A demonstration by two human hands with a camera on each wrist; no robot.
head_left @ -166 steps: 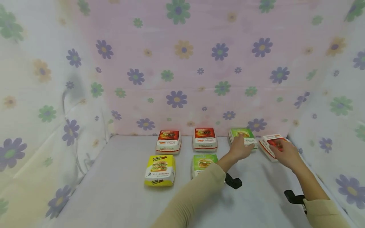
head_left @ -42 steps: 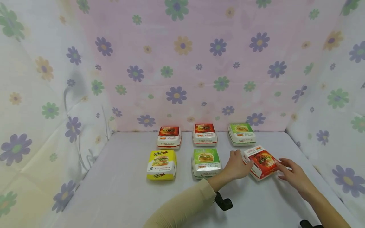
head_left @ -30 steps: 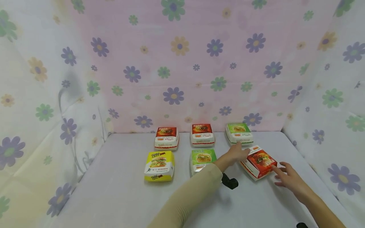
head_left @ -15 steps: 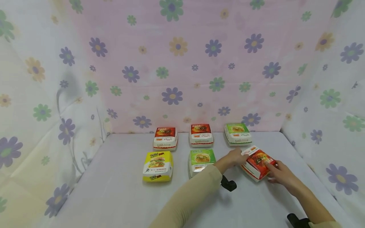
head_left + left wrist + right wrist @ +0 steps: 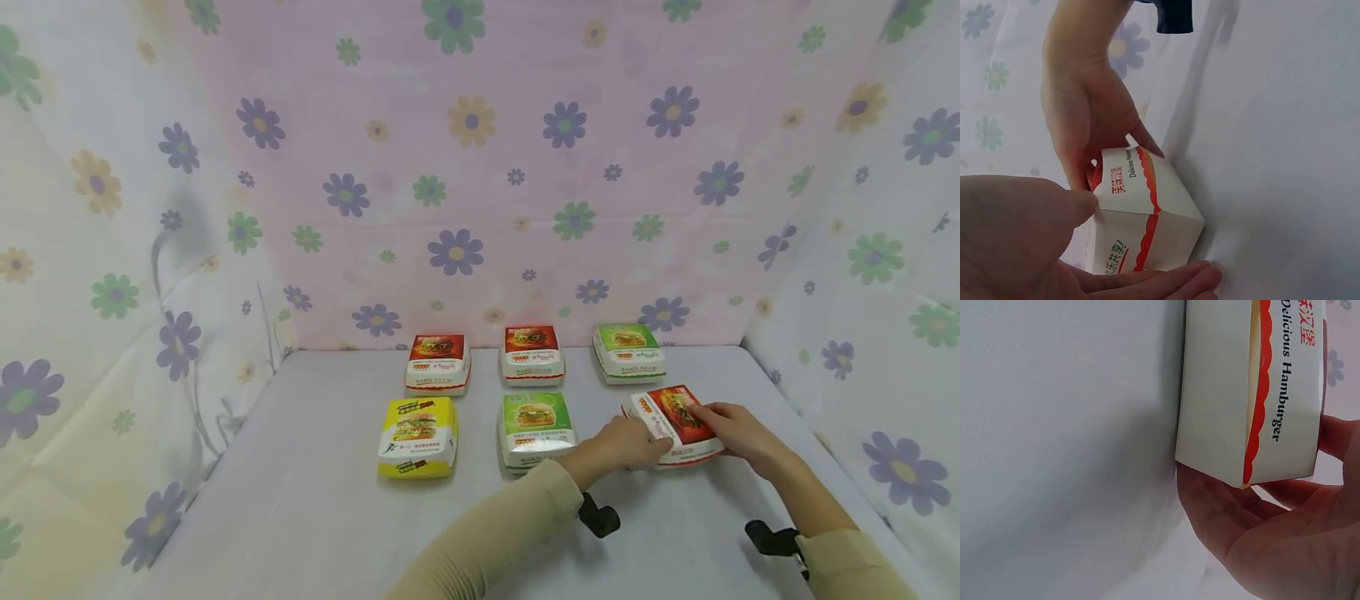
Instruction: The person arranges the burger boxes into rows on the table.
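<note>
Both hands hold a red and white burger box (image 5: 672, 418) at the front right of the group in the head view. My left hand (image 5: 630, 443) grips its near left corner. In the left wrist view the thumb lies at the top edge of the box (image 5: 1132, 206) and the fingers run along its lower side. My right hand (image 5: 738, 432) grips the right side, thumb on the lid. The right wrist view shows its fingers curled at the end of the box (image 5: 1216, 394), which stands low over the white cloth. Its printed lid is slightly turned.
Behind stand two red burger boxes (image 5: 438, 367) and a green one (image 5: 628, 354) in a row. A yellow box (image 5: 417, 437) and another green box (image 5: 536, 429) stand in front, the latter close to the left forearm. Flowered curtains (image 5: 525, 208) enclose the white table (image 5: 300, 500).
The red box has come from the far right toward the front, beside the near green box. In the last half second it has turned counterclockwise, and the left hand has moved to its near corner.
</note>
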